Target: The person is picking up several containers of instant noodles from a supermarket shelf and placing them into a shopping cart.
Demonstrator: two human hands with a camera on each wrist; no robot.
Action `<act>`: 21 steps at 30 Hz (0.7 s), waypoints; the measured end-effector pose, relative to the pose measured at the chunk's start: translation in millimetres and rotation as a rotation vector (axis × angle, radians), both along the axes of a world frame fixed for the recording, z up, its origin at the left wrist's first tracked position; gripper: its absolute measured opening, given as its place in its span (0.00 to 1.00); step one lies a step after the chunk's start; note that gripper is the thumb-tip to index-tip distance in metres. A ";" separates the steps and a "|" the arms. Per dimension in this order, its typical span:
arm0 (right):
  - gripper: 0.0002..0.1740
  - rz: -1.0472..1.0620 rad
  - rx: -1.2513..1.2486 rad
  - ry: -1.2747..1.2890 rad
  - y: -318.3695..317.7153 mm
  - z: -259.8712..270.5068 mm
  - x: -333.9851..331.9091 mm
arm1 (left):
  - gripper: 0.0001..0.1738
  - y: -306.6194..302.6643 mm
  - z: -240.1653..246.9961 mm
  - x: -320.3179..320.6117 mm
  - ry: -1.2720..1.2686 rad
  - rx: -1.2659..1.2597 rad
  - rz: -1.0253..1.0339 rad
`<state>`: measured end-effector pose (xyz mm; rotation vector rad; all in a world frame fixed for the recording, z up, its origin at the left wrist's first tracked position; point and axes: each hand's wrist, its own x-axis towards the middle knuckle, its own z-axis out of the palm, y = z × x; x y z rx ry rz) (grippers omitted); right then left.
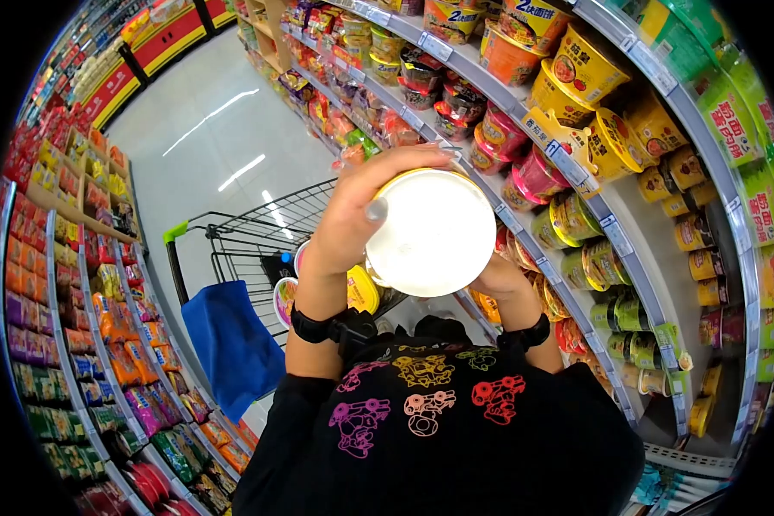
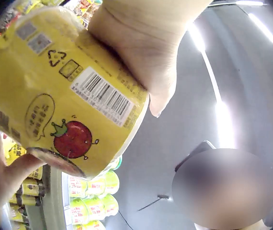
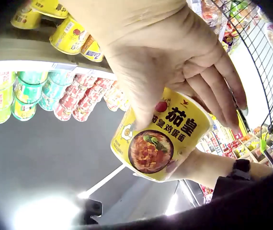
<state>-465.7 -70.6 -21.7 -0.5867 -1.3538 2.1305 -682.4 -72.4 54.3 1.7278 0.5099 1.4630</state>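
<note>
A yellow noodle cup [image 1: 430,232] is held between both hands in the head view, its white round end facing up. My left hand [image 1: 353,202] grips its left side, thumb near the rim. Most of my right hand [image 1: 500,279] is hidden behind the cup's lower right. The left wrist view shows the cup's [image 2: 64,96] barcode and tomato drawing, with my left hand [image 2: 141,43] across its end. In the right wrist view, my right hand [image 3: 175,67] has its thumb against the cup's [image 3: 163,139] label and its fingers loosely bent around the side.
A wire shopping cart [image 1: 258,228] with a blue cloth [image 1: 230,344] and several cups stands at the left. Shelves of noodle cups [image 1: 589,69] rise close on the right. Packet shelves [image 1: 116,318] line the far left, with aisle floor [image 1: 206,112] ahead.
</note>
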 end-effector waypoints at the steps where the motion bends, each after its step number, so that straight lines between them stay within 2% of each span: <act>1: 0.36 -0.012 -0.073 0.061 -1.7 3.7 -1.8 | 0.42 5.4 -5.0 0.8 0.035 0.039 0.016; 2: 0.36 -0.070 -0.102 0.089 -2.6 2.6 -1.8 | 0.40 8.4 -8.7 0.8 0.070 0.074 0.038; 5: 0.37 -0.186 -0.259 0.198 0.1 -6.7 5.1 | 0.47 5.4 -8.0 10.2 0.284 0.170 0.208; 6: 0.37 -0.177 -0.323 0.220 3.9 -15.6 11.4 | 0.42 7.0 -13.2 12.9 0.275 0.199 0.174; 8: 0.31 -0.225 -0.236 0.178 8.4 -29.0 22.0 | 0.36 7.0 -27.8 17.0 0.251 0.270 0.218; 9: 0.30 -0.246 -0.224 0.213 11.2 -32.6 25.5 | 0.37 5.7 -32.0 17.9 0.255 0.251 0.238; 12: 0.36 -0.307 -0.332 0.141 23.8 -39.2 33.0 | 0.38 -0.6 -39.2 16.3 0.304 0.204 0.284; 17: 0.36 -0.192 -0.344 0.183 46.0 -63.0 29.8 | 0.39 -10.2 -45.2 5.9 0.477 0.132 0.362; 20: 0.33 -0.190 -0.330 0.313 46.9 -56.5 9.3 | 0.38 -18.3 -50.3 1.7 0.576 0.065 0.436; 21: 0.34 -0.180 -0.328 0.283 50.8 -58.1 6.1 | 0.38 -19.7 -54.1 1.5 0.611 0.048 0.475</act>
